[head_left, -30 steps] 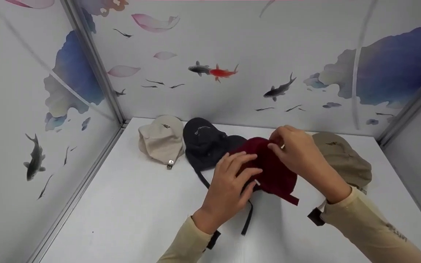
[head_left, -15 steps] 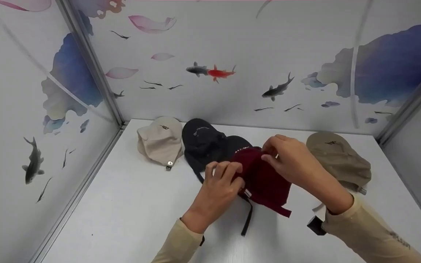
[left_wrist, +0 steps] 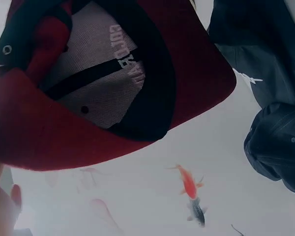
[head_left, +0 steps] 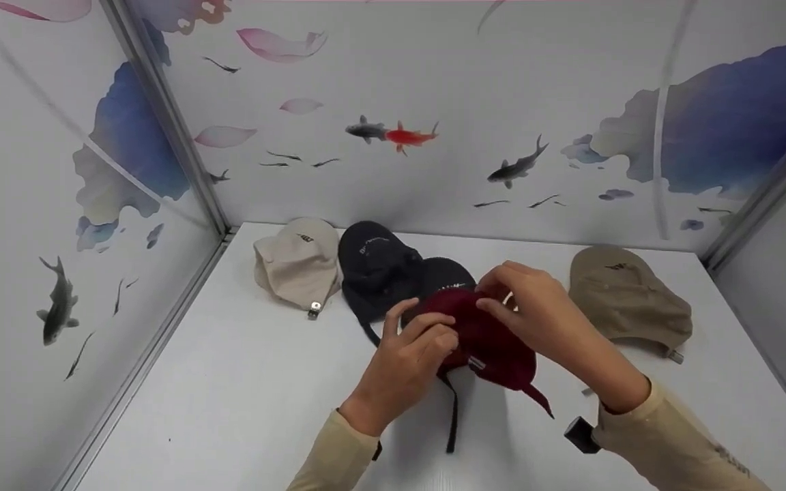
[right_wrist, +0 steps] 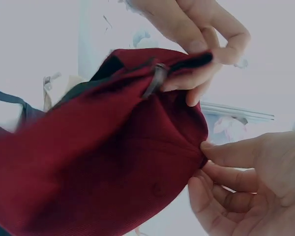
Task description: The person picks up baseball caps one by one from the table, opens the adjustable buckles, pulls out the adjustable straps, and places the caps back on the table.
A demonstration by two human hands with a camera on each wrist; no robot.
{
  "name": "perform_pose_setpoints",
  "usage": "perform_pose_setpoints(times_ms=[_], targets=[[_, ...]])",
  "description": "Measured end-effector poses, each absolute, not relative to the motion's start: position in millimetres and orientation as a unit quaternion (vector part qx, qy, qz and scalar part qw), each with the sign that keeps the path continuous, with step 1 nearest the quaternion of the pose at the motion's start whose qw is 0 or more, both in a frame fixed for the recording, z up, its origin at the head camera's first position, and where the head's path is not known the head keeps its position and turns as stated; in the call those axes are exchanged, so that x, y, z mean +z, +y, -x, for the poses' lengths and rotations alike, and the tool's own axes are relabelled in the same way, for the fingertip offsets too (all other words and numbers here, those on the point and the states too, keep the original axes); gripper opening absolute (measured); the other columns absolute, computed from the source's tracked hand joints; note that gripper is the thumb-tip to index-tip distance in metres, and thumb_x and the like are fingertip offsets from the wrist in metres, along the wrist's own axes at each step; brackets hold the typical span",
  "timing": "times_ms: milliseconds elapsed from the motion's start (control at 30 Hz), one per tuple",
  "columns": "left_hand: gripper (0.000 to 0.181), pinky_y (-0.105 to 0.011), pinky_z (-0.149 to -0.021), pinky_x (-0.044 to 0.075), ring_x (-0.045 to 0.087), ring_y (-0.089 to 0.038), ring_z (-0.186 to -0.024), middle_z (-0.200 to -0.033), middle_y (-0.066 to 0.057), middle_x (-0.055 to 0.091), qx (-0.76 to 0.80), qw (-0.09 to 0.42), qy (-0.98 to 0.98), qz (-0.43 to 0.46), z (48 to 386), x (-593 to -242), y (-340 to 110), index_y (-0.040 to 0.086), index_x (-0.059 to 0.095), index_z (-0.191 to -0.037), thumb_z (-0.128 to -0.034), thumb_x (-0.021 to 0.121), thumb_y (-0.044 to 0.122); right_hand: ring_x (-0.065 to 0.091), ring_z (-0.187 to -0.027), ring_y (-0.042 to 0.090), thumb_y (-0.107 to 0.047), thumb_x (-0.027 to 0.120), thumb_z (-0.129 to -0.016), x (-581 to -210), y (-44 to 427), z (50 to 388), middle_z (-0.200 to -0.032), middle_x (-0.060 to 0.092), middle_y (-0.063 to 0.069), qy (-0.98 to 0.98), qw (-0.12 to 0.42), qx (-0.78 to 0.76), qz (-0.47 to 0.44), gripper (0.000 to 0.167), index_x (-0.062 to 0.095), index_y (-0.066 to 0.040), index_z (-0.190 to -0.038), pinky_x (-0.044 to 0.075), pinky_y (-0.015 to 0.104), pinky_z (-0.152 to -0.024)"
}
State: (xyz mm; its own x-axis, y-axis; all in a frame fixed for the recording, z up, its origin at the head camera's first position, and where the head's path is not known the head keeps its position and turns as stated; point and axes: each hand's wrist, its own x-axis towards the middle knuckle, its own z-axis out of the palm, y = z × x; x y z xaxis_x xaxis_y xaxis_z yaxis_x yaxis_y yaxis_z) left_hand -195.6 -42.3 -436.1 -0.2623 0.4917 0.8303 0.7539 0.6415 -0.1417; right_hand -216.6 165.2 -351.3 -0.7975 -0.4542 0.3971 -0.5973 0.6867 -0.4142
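A dark red baseball cap (head_left: 495, 334) is held above the table, its hollow inside facing the left wrist camera. Thumb and fingertips of my right hand (head_left: 529, 300) pinch the top of its crown. At the cap's left side, my left hand (head_left: 403, 368) has curled fingers; the right wrist view shows that hand (right_wrist: 206, 34) pinching the rear edge near a metal buckle (right_wrist: 156, 81). Directly behind are two dark caps (head_left: 376, 262), (head_left: 447, 273), the nearer one partly hidden by the red cap. A thin black strap (head_left: 451, 416) hangs below.
A cream cap (head_left: 301, 262) lies at the back left of the white table (head_left: 263, 409). An olive-brown cap (head_left: 628, 300) lies at the back right, beyond my right forearm. White panels (head_left: 400, 184) printed with fish enclose the back and sides.
The red cap has come down and toward me, tilting, and uncovers more of the dark cap behind. My left fingers have gone from spread to curled at its edge; my right hand keeps pinching.
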Motion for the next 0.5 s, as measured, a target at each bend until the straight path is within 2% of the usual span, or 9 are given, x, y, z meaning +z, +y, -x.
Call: perform_pose_setpoints(times_ms=[133, 233, 300, 367, 433, 500], targets=[[0.007, -0.034, -0.103, 0.051, 0.063, -0.015, -0.105, -0.103, -0.001, 0.065, -0.203, 0.450, -0.780, 0.385, 201.1, -442.7, -40.5, 0.010, 0.055, -0.098, -0.0978, 0.062, 0.009, 0.060, -0.078, 0.006, -0.004, 0.076, -0.086, -368.1, 164.3, 208.5, -0.094, 0.061, 0.000, -0.866, 0.223, 0.295, -0.336, 0.018, 0.063, -0.009, -0.098, 0.053, 0.020, -0.067], [0.006, -0.035, -0.105, 0.050, 0.062, -0.016, -0.107, -0.106, -0.004, 0.064, -0.258, 0.413, -0.797, 0.358, 202.1, -448.1, -39.8, 0.009, 0.055, -0.100, -0.0984, 0.060, 0.006, 0.054, -0.075, 0.002, -0.006, 0.079, -0.084, -384.5, 165.4, 200.7, -0.088, 0.058, -0.004, -0.853, 0.264, 0.284, -0.350, 0.018, 0.063, -0.012, -0.092, 0.048, 0.015, -0.064], [0.008, -0.036, -0.108, 0.048, 0.061, -0.015, -0.112, -0.108, -0.004, 0.063, -0.301, 0.375, -0.807, 0.343, 201.7, -449.9, -40.3, 0.009, 0.055, -0.105, -0.0986, 0.058, 0.004, 0.056, -0.077, 0.003, -0.011, 0.077, -0.087, -394.4, 166.0, 196.8, -0.089, 0.061, -0.006, -0.870, 0.239, 0.271, -0.336, 0.013, 0.067, -0.015, -0.093, 0.049, 0.018, -0.066], [0.013, -0.038, -0.110, 0.046, 0.059, -0.014, -0.117, -0.111, -0.004, 0.063, -0.329, 0.350, -0.812, 0.330, 201.3, -451.1, -40.8, 0.009, 0.055, -0.108, -0.0980, 0.058, 0.002, 0.060, -0.081, 0.005, -0.016, 0.072, -0.092, -403.2, 166.7, 195.8, -0.093, 0.065, -0.006, -0.893, 0.183, 0.262, -0.317, 0.005, 0.070, -0.016, -0.096, 0.053, 0.023, -0.071], [0.015, -0.035, -0.110, 0.046, 0.059, -0.014, -0.118, -0.112, -0.004, 0.063, -0.348, 0.336, -0.812, 0.326, 201.5, -453.0, -41.0, 0.008, 0.054, -0.109, -0.0971, 0.058, -0.001, 0.063, -0.087, 0.009, -0.021, 0.065, -0.097, -410.8, 168.4, 198.0, -0.100, 0.070, -0.004, -0.905, 0.110, 0.277, -0.305, 0.011, 0.073, -0.015, -0.102, 0.055, 0.028, -0.075], [0.015, -0.033, -0.108, 0.047, 0.058, -0.014, -0.117, -0.111, -0.003, 0.062, -0.348, 0.336, -0.812, 0.326, 201.8, -456.1, -40.3, 0.008, 0.053, -0.108, -0.0971, 0.058, -0.001, 0.063, -0.088, 0.009, -0.023, 0.060, -0.100, -417.5, 171.2, 201.6, -0.103, 0.072, 0.000, -0.898, 0.034, 0.319, -0.299, 0.019, 0.073, -0.012, -0.107, 0.054, 0.027, -0.076]])
